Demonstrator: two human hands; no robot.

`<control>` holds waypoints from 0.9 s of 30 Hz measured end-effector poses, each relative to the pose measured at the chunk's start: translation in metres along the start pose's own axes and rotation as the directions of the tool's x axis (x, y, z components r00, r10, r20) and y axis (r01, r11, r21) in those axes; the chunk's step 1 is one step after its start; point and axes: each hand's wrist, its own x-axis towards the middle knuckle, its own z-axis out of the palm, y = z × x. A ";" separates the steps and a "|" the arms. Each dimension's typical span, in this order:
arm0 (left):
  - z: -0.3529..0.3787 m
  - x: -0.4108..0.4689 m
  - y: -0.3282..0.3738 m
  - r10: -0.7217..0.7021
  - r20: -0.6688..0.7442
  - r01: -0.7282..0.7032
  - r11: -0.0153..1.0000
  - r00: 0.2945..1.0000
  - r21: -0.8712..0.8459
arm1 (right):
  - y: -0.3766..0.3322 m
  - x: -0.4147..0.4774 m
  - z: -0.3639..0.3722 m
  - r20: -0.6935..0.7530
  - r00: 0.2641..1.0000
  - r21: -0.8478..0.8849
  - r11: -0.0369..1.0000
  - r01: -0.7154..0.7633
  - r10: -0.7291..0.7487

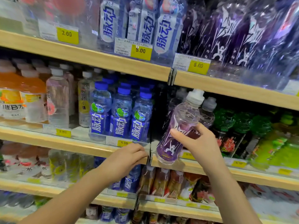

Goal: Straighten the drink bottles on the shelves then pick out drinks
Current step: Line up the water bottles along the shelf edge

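Gripped at its waist by the right hand (pixel 199 143), the purple bottle (pixel 178 126) is held tilted just right of the blue bottles (pixel 121 113). Below them the left hand (pixel 124 157) is rested on the shelf edge (pixel 40 138), grasp unclear. Straightening is judged underway; standing it upright is called for next.

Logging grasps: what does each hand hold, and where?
The right hand has its grip around the middle of the tilted purple bottle. The left hand holds nothing, resting on the shelf edge.

We are reading 脉动 on the blue bottles (pixel 120 126), 2.00 on the left yellow tag (pixel 67 34) and 5.00 on the middle yellow tag (pixel 140 51).
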 end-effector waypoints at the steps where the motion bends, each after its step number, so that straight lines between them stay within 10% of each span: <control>1: 0.001 -0.002 -0.005 0.010 0.004 -0.010 1.000 1.000 -0.014 | -0.003 0.001 0.004 -0.008 1.000 -0.007 1.000 0.002 -0.002; 27: 0.000 -0.009 -0.009 -0.027 -0.016 0.024 0.982 0.999 -0.188 | -0.001 0.031 0.047 -0.034 0.997 -0.087 0.994 0.064 -0.067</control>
